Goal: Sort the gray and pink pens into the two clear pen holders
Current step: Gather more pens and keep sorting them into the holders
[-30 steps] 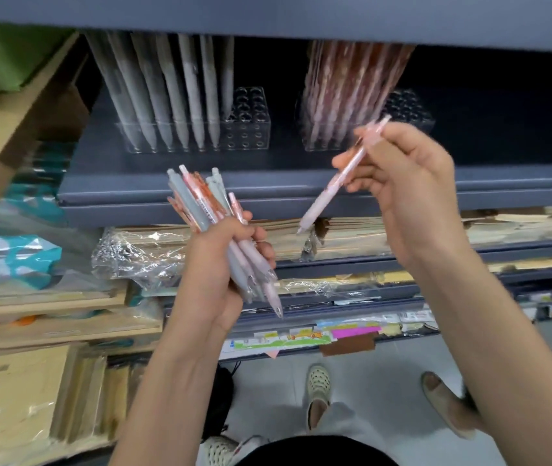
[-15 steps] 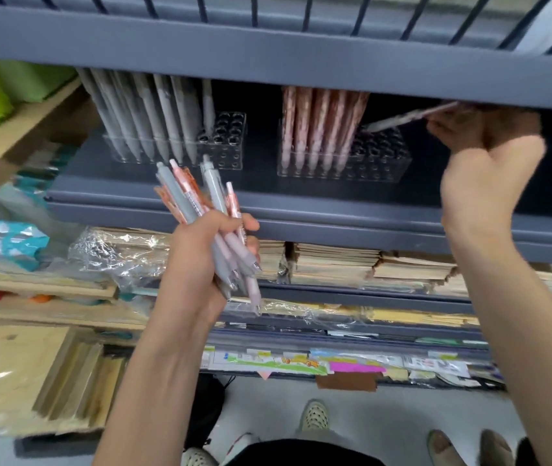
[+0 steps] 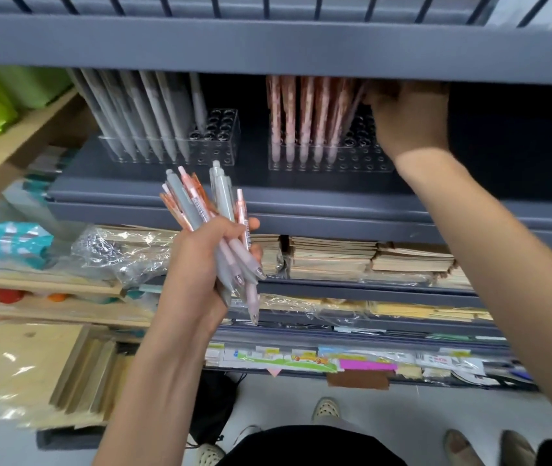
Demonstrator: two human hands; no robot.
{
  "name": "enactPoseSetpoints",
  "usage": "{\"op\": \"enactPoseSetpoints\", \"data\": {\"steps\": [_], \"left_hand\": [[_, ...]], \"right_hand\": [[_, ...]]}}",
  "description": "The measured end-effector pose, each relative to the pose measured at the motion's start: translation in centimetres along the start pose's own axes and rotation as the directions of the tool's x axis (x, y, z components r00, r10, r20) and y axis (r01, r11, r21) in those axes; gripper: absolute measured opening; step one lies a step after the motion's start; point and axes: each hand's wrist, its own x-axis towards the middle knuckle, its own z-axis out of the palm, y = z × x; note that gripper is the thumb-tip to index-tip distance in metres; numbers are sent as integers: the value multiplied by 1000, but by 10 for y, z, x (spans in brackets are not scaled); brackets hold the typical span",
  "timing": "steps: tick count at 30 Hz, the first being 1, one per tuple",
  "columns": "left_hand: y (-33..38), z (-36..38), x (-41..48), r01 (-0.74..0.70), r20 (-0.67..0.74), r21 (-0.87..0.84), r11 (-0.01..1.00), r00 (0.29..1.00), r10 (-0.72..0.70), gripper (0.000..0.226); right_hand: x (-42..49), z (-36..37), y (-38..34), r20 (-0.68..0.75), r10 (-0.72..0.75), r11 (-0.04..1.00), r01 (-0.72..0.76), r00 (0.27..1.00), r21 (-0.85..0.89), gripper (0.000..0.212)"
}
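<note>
**Ana:** What is closest to us?

**Ben:** The left hand (image 3: 200, 264). Its fingers and thumb are curled tight round a bunch of pens (image 3: 224, 227), gray and pink ones mixed. The click ends point up. The tips stick out below the fingers.

**Ana:** Where is the bunch?

**Ben:** In the air, in front of the edge of the gray shelf (image 3: 301, 203), not touching it.

**Ana:** What stands on that shelf?

**Ben:** Two clear boxes with holes. The left holder (image 3: 224, 146) has gray pens (image 3: 153, 112) leaning to the left, and free holes at its right end. The right holder (image 3: 368, 163) has pink pens (image 3: 304, 112) in its left part, and free holes on the right too. There is a bare gap between the two boxes.

**Ana:** And the right hand (image 3: 409, 119)?

**Ben:** It reaches in farthest, above the free holes of the right holder. A slanted pink pen (image 3: 352, 112) runs from that holder up to its fingers. The fingers are dark under the upper shelf (image 3: 267, 42), so I cannot tell if they pinch the pen or only touch it.

**Ana:** Is there much room up there?

**Ben:** No. The upper shelf hangs low and hides the pen tops.
</note>
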Motion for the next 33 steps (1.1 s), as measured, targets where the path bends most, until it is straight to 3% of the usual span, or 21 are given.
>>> {"op": "enactPoseSetpoints", "data": {"steps": [6,13,17,19,22,24,25,27,29,33], "left_hand": [[-1,-5,-3,21,-22,19,1000,1000,-21,9],[2,-7,-1,60,75,0,998,995,-60,28],[3,-8,-1,64,104,14,998,992,-65,29],[4,-9,1,62,136,22,998,989,-64,29],[2,-10,2,69,177,44,997,981,-75,34],[1,-8,3,70,183,66,995,980,-81,33],[0,-7,4,65,192,74,995,978,-79,30],[-2,-2,4,54,212,90,994,975,-72,25],[-4,2,4,48,227,104,993,971,-71,25],[-7,12,5,35,240,140,989,968,-68,30]], "right_hand": [[4,2,-3,5,43,998,-43,999,-45,30],[11,0,-9,136,95,985,-73,986,-158,26],[8,-4,-6,123,136,982,-118,983,-145,32],[2,-9,-10,45,207,978,-205,977,-38,29],[-22,-17,-22,16,205,884,-193,979,425,19],[-49,-17,-24,191,58,935,-120,980,334,21],[-62,-14,-27,328,25,963,-111,944,246,20],[-83,-13,-36,556,-54,968,-92,830,231,16],[-91,-10,-38,634,-117,947,-106,765,302,14],[-91,-9,-34,629,-97,937,-142,772,319,12]]}}
